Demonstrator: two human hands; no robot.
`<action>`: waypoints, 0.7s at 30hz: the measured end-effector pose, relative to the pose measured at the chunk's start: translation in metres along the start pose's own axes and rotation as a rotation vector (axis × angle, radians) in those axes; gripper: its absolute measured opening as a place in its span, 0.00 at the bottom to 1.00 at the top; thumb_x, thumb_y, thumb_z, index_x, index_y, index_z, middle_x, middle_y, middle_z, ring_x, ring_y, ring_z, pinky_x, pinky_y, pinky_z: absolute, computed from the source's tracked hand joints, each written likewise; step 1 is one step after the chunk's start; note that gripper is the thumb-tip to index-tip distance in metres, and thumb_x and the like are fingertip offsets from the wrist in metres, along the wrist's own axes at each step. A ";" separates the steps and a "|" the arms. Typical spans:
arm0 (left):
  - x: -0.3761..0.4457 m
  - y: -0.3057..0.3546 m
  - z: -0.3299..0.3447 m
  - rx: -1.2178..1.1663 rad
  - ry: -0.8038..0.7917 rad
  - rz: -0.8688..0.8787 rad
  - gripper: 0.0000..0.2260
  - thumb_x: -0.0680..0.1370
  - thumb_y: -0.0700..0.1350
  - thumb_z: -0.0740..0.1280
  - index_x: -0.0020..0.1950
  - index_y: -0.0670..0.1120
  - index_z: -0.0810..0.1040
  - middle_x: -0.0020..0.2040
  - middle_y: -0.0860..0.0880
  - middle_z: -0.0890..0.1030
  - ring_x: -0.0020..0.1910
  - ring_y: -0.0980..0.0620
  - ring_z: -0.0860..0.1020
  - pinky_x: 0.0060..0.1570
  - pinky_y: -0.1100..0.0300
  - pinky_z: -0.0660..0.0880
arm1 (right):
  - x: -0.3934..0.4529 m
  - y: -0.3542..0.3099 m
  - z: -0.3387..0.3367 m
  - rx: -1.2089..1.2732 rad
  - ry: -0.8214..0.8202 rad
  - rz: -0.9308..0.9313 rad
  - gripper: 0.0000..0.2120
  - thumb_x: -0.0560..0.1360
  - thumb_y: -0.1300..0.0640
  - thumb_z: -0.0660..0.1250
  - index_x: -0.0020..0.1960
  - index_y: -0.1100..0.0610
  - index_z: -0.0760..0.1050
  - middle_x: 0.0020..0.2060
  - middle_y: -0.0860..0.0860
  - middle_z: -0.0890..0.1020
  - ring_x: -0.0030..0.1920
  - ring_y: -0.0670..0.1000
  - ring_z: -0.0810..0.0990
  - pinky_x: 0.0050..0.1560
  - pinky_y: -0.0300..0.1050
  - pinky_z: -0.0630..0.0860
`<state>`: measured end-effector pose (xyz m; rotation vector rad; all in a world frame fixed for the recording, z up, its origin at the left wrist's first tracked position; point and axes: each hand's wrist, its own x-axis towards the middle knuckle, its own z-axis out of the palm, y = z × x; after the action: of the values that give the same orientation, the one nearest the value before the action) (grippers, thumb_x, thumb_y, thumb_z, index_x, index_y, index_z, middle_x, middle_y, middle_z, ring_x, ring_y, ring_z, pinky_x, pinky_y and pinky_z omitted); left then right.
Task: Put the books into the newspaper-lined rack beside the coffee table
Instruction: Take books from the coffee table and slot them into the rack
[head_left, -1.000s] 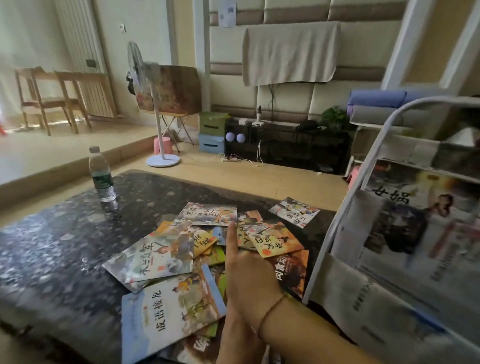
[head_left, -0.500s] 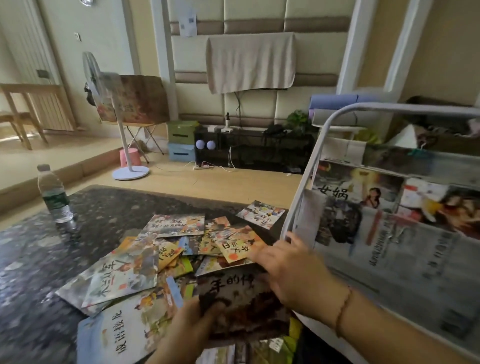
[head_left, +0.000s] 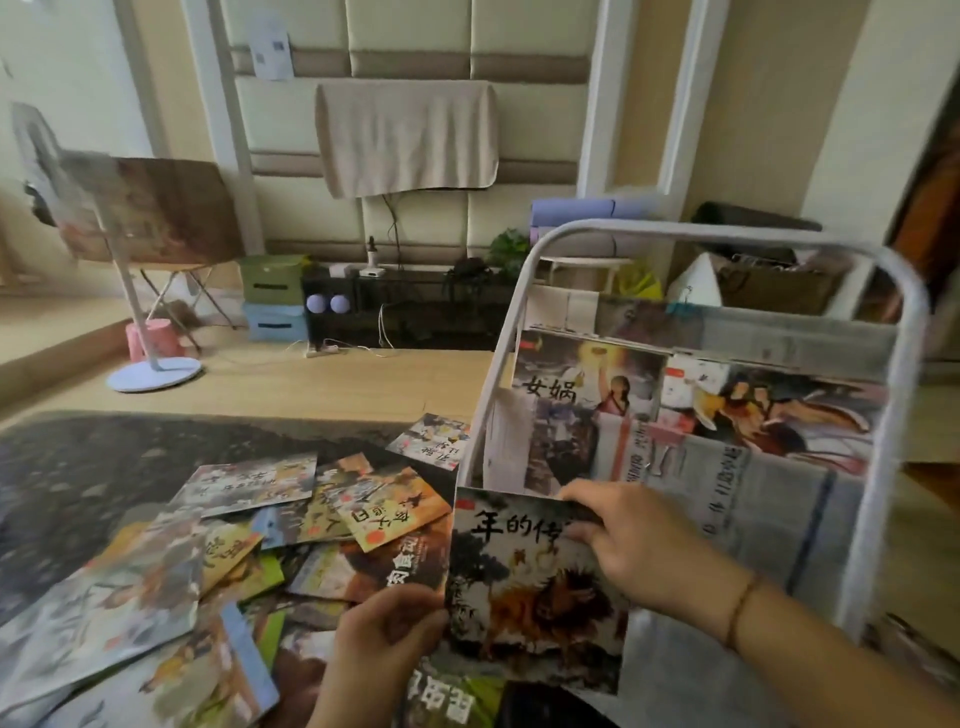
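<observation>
A dark picture book (head_left: 524, 592) with a lion-like beast on its cover is held upright above the table's right edge. My left hand (head_left: 384, 631) grips its lower left corner. My right hand (head_left: 631, 545) pinches its upper right corner. Just behind the book stands the white-framed rack (head_left: 898, 332), lined with newspaper (head_left: 763, 493). Two picture books (head_left: 587, 384) stand in its upper tier. Several more thin picture books (head_left: 260, 525) lie scattered on the dark speckled coffee table (head_left: 78, 467).
A standing fan (head_left: 150, 364) and a pink cylinder (head_left: 148, 338) are on the floor beyond the table. A low black media unit (head_left: 405, 306) with green and blue boxes (head_left: 272, 296) lines the far wall. Bags and clutter sit behind the rack.
The dark book has risen from the pile and moved right toward the rack, now held by both hands. The view has swung right, so the water bottle has left the frame.
</observation>
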<state>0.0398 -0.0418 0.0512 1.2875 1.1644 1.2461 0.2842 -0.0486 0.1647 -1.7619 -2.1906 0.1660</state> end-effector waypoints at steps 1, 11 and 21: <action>0.001 0.001 0.008 -0.003 0.002 -0.004 0.10 0.68 0.24 0.73 0.37 0.39 0.83 0.30 0.51 0.82 0.30 0.53 0.80 0.33 0.64 0.80 | -0.004 0.004 -0.003 -0.004 0.010 0.019 0.12 0.79 0.50 0.63 0.62 0.44 0.73 0.54 0.44 0.80 0.54 0.49 0.78 0.54 0.50 0.76; 0.032 0.072 0.087 0.088 -0.049 0.197 0.10 0.72 0.35 0.74 0.43 0.50 0.84 0.40 0.53 0.86 0.40 0.55 0.85 0.42 0.62 0.81 | -0.020 0.035 -0.076 -0.277 0.368 0.010 0.27 0.73 0.40 0.65 0.69 0.50 0.71 0.60 0.49 0.80 0.57 0.54 0.79 0.55 0.53 0.73; 0.103 0.169 0.185 0.110 -0.085 0.495 0.06 0.75 0.41 0.72 0.50 0.50 0.81 0.46 0.54 0.84 0.45 0.62 0.83 0.45 0.66 0.80 | 0.017 0.074 -0.200 -0.530 0.612 0.062 0.27 0.74 0.43 0.69 0.70 0.49 0.69 0.61 0.50 0.79 0.56 0.56 0.79 0.58 0.53 0.67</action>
<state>0.2291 0.0439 0.2258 1.7645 0.8885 1.4738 0.4140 -0.0374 0.3347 -1.8001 -1.8107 -0.8960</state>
